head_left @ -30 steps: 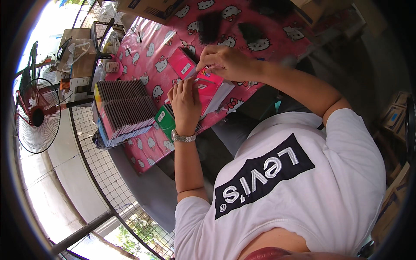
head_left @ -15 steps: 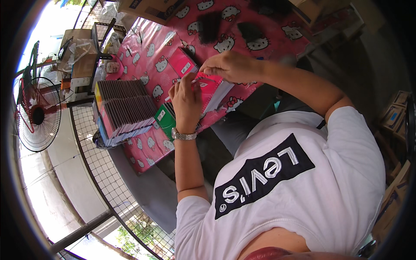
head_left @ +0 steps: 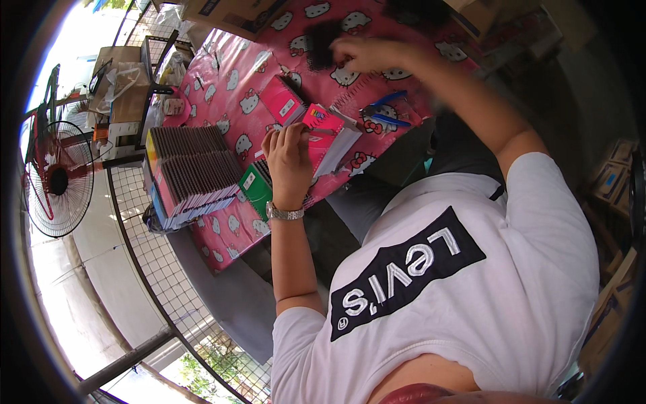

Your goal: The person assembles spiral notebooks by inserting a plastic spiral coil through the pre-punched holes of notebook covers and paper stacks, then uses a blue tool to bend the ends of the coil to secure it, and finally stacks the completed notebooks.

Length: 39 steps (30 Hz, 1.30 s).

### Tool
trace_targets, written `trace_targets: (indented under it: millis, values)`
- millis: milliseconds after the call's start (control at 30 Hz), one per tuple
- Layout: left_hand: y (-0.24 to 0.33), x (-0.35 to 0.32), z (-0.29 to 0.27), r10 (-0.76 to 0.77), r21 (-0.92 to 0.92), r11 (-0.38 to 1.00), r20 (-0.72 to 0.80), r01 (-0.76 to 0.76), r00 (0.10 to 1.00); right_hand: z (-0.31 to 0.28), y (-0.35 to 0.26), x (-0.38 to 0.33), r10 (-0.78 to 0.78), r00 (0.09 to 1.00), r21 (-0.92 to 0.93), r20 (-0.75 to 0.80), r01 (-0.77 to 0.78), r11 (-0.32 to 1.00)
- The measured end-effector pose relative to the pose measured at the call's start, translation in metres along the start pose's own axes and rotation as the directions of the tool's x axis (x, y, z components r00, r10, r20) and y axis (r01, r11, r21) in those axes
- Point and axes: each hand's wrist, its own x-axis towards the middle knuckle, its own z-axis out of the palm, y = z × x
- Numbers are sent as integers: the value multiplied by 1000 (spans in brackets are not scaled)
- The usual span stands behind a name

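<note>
My left hand (head_left: 289, 151), with a metal watch on the wrist, has its fingers pinched at the left edge of a thick pink notebook (head_left: 330, 141) with loose white pages. The notebook lies near the table's front edge. My right hand (head_left: 367, 55) is above the table's far side, its fingers curled beside a pile of black spiral coils (head_left: 324, 44); anything in them is too blurred to make out. Below that hand a thin dark spiral coil (head_left: 351, 93) stretches toward the notebook. Blue-handled pliers (head_left: 390, 109) lie right of the notebook.
A pink notebook (head_left: 284, 99) and a green one (head_left: 258, 188) lie nearby. Tall stacks of spiral-bound notebooks (head_left: 195, 168) stand at the left on the pink patterned tablecloth (head_left: 232, 219). Cardboard boxes (head_left: 232, 15) sit at the back. A fan (head_left: 59, 178) stands far left.
My right hand has moved from over the notebook to the coil pile farther back, uncovering the pliers and the thin coil. My left hand has stayed nearly in place.
</note>
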Motion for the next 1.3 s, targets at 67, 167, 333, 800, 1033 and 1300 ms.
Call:
trace_targets:
  millis: [67,167,333,800,1033,1300]
  values:
    - [2,6,-1,-10,124,992,-22,13,1000,5,75,-11,37,999,-622,28,-11,783]
    - [10,-6,0,-136,250,956,-85,153,987,-1,61,-6,137,956,-568,261,37,822]
    - [7,-10,9,-173,-39,984,-26,172,985,-5,-55,-7,-317,944,769,93,134,625]
    - [10,7,8,-136,-115,985,-74,127,988,-8,-76,1,-190,881,488,433,-52,871]
    - [8,6,6,-168,-163,974,-72,154,983,-2,-74,1,-290,874,688,389,-66,723]
    - [-17,-7,-3,-271,-241,937,-48,252,961,8,-78,20,-197,913,439,359,21,898]
